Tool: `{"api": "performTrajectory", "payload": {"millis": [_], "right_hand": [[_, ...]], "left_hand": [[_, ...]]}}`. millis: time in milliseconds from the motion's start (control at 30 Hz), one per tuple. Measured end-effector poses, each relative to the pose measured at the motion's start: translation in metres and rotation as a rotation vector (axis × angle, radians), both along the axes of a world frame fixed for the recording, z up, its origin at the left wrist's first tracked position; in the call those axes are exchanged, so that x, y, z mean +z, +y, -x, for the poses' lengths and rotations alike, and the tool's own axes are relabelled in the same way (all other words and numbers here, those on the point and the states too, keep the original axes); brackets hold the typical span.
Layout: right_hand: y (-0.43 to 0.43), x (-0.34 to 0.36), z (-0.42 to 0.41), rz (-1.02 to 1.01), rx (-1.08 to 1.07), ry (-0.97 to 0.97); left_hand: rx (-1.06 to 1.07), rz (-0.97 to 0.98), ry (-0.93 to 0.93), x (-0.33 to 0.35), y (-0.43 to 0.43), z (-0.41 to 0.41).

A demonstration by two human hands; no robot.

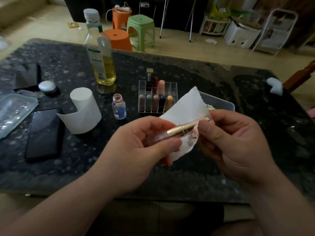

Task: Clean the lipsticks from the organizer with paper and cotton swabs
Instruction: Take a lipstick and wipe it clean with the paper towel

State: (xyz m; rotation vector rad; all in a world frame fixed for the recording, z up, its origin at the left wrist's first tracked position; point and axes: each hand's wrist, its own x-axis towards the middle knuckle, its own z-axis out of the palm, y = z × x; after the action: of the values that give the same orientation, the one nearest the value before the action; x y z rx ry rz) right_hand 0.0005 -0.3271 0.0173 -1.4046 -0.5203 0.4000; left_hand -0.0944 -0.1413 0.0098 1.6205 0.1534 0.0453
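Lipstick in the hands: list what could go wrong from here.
1. The paper carries red smears where the right hand pinches it; these may rub back onto the gold lipstick or the skin.
2. The small bottle stands uncapped near the left hand; a careless reach could tip it, perhaps spilling toward the phone.

Glossy gold metal lipstick (183,129), matt white paper (184,108), speckled polished stone table (68,65).
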Motion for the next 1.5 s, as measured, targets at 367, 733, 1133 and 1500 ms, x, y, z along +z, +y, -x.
{"api": "performTrajectory", "payload": {"millis": [367, 733, 1133, 1500], "right_hand": [[-0.004, 0.003, 0.0, 0.072, -0.017, -0.134], [-0.003, -0.001, -0.003, -0.013, 0.056, -0.002], [-0.002, -0.002, -0.003, -0.009, 0.132, 0.026], [0.0, -0.003, 0.0, 0.037, 0.147, 0.003]], "left_hand": [[-0.134, 0.287, 0.178, 0.006, 0.003, -0.002], [-0.129, 0.255, 0.2, 0.003, -0.002, 0.001], [-0.04, 0.139, 0.093, -0.001, 0.001, 0.002], [-0.133, 0.254, 0.148, 0.0, -0.001, 0.003]]}}
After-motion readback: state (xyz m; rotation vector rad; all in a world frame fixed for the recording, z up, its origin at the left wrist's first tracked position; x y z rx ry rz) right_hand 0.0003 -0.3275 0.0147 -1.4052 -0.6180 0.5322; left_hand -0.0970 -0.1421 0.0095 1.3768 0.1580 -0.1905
